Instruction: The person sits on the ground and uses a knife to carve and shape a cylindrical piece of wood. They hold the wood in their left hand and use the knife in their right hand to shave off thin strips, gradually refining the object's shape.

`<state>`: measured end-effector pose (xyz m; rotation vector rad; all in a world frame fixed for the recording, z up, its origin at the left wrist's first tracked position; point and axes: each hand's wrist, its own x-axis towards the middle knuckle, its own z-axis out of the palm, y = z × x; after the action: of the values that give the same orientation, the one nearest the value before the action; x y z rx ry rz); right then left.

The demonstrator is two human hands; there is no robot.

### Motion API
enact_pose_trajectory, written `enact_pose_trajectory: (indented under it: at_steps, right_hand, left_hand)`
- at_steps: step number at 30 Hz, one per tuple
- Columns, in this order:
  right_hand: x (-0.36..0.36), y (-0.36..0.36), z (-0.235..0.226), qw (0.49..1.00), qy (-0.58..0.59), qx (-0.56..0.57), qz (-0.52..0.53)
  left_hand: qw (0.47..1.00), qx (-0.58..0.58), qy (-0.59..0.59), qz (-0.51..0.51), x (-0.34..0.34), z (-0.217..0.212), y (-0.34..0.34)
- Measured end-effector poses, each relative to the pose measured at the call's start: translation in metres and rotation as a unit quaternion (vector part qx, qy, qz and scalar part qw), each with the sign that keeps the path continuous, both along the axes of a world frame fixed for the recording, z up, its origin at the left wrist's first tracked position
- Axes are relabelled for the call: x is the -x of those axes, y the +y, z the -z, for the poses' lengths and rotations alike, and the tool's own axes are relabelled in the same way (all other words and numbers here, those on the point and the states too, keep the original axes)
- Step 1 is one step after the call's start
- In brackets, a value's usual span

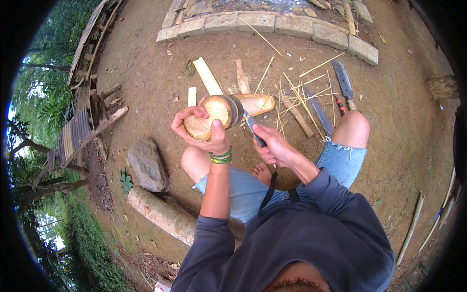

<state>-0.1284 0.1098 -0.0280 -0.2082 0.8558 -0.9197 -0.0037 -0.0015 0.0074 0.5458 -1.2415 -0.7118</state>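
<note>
L hand (204, 131) grips bamboo (228, 111), R hand (273, 146) holds knife (254, 127).
I see L fingers closed around the cut end; the piece runs from L hand away to upper right. R fist is shut on the handle, w/ blade touching bamboo just right of L hand.

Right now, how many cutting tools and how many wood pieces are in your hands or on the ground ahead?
Knife in right hand: 1
Blades on ground: 2
Round wood in left hand: 1
Flat slats: 2
Total: 6
</note>
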Motion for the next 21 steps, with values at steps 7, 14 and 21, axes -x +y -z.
enact_pose_trajectory:
  at_steps: [7,14,21]
  right_hand:
    - [-0.013,0.003,-0.018,0.990,-0.137,-0.017,0.016]
    - [-0.015,0.005,0.000,0.848,-0.513,0.006,0.131]
    - [0.031,0.007,-0.046,0.994,0.051,0.020,0.099]
  left_hand:
    - [1.000,-0.005,-0.011,-0.021,0.005,0.003,-0.003]
    - [0.995,-0.003,-0.055,-0.086,0.012,0.003,-0.009]
    - [0.993,-0.002,-0.079,-0.091,0.014,-0.001,-0.005]
